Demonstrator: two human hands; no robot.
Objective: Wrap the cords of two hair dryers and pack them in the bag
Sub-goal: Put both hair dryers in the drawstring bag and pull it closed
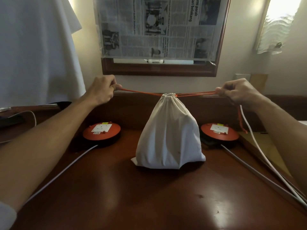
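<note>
Head view, contents of dark wooden counter (166, 196). One white cloth bag (169, 136), upright at centre, mouth gathered tight, sides bulging; hair dryers not visible. One orange drawstring (141, 91), stretched taut to both sides of the bag's mouth. Left hand (103, 90): pinching the left end of the drawstring. Right hand (239, 92): pinching the right end, loose tail hanging beneath it. Two round orange socket reels, left (101, 132) and right (219, 131), flanking the bag, each with a cable running toward the viewer. Newspaper (157, 27) on the wall behind.
</note>
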